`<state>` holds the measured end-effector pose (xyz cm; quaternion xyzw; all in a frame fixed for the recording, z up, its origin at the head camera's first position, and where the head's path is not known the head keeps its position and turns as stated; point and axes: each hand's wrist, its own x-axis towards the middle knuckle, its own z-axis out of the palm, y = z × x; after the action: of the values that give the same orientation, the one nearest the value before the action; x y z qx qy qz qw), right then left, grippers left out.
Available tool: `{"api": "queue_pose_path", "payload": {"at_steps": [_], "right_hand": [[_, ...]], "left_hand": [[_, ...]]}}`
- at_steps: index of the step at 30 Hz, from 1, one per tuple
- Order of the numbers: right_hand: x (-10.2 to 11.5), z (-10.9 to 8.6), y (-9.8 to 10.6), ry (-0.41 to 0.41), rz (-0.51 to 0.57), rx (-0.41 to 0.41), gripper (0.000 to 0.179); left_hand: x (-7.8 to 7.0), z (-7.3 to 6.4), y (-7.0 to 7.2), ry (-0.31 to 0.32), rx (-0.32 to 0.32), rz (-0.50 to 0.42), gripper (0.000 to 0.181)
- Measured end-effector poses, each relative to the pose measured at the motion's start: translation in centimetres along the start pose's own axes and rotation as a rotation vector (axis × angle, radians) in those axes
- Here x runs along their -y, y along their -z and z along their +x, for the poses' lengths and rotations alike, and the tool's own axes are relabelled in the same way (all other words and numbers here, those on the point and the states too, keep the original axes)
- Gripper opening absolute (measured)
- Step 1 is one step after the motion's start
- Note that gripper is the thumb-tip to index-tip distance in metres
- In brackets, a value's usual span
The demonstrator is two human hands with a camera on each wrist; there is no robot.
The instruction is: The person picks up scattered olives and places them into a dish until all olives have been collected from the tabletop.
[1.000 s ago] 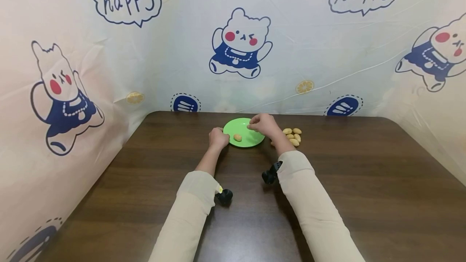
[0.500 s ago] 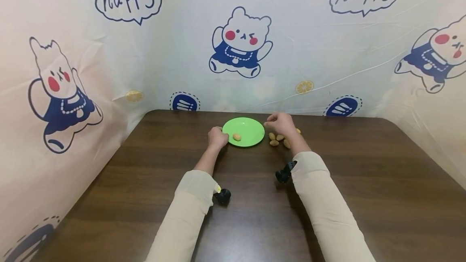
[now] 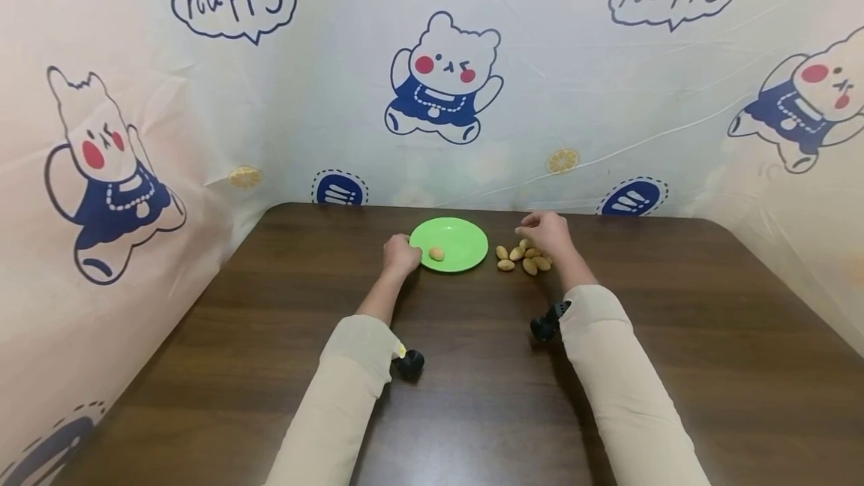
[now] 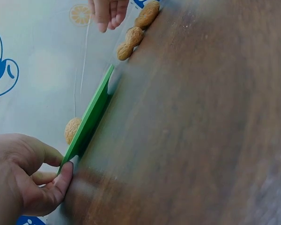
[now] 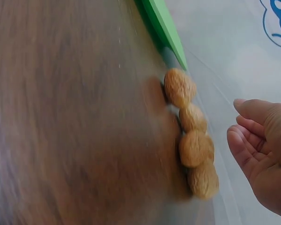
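A round green plate (image 3: 451,231) lies on the table with one tan, wrinkled walnut (image 3: 436,254) on its left part. At the plate's left rim, my left hand (image 3: 401,254) pinches the edge between thumb and fingers, seen closely in the left wrist view. To the right of the plate sits a loose pile of several walnuts (image 3: 529,266). Above the back of that pile is my right hand (image 3: 548,233). Its thumb and fingers are apart with nothing between them in the right wrist view, and it hides part of the pile.
The dark brown wooden table (image 3: 466,411) ends at a pale cartoon-printed cloth (image 3: 540,81) behind and at both sides. Each wrist carries a small black camera, one near the left sleeve (image 3: 409,364) and one near the right sleeve (image 3: 548,321).
My right hand has moved right, from over the plate to over the pile of walnuts. My left hand still holds the plate, and the walnut on it stays in place.
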<state>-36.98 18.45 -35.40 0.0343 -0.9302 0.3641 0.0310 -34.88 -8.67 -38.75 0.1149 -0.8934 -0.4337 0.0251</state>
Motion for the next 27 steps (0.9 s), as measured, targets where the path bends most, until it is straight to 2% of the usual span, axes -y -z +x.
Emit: {"api": "queue_pose_path", "payload": {"at_steps": [10, 11, 13, 17, 18, 27], "right_hand": [[-2.2, 0.1, 0.7, -0.04, -0.028, -0.161, 0.028], [-2.3, 0.1, 0.8, -0.047, -0.033, -0.173, 0.028], [-2.5, 0.0, 0.9, -0.061, -0.029, -0.191, 0.029], [-3.0, -0.1, 1.1, -0.096, -0.02, -0.19, 0.03], [-3.1, -0.1, 1.2, -0.101, -0.022, -0.186, 0.031], [-4.0, -0.1, 1.2, -0.128, -0.066, -0.123, 0.033]], "left_hand": [[0.2, 0.5, -0.2, 0.024, 0.011, 0.007, 0.043], [0.3, 0.8, -0.4, 0.014, -0.01, 0.017, 0.042], [0.3, 0.9, -0.5, 0.019, -0.01, 0.026, 0.042], [0.2, 0.7, -0.3, 0.01, -0.009, 0.015, 0.043], [0.1, 0.4, -0.1, 0.018, 0.009, 0.005, 0.044], [-0.1, -0.3, 0.1, -0.017, -0.002, 0.013, 0.042]]}}
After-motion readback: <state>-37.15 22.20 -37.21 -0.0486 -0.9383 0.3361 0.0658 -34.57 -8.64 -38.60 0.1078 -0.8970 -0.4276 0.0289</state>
